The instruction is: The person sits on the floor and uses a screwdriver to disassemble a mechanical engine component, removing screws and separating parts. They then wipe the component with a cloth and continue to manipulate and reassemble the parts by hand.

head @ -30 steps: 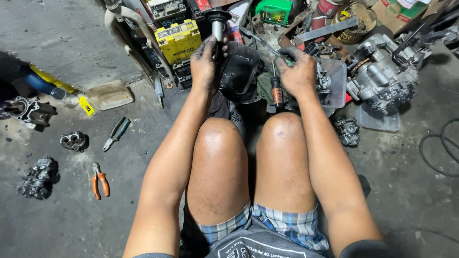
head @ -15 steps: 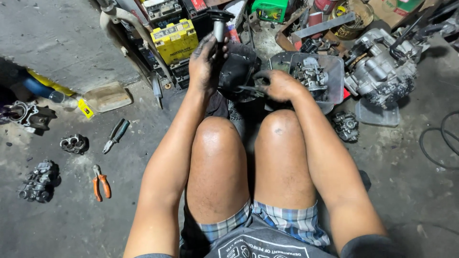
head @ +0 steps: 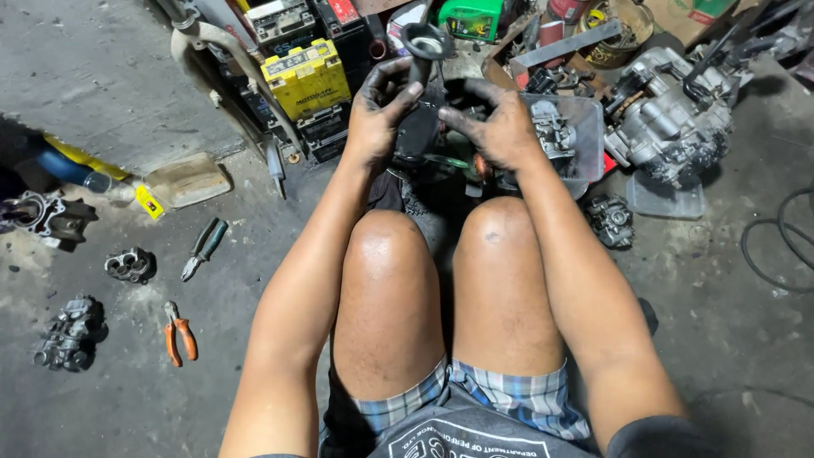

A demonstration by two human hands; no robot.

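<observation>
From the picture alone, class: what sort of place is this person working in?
Probably a small motorcycle or engine repair shop: an engine block sits on the concrete floor, a yellow battery stands nearby, and pliers lie loose.

Black metal tube [head: 421, 53] with ring end, upright above knees.

both greasy hands, left hand [head: 377, 119] and right hand [head: 500, 127], grip a black metal part [head: 421, 51] above the knees, beside a yellow battery [head: 305, 78].
</observation>
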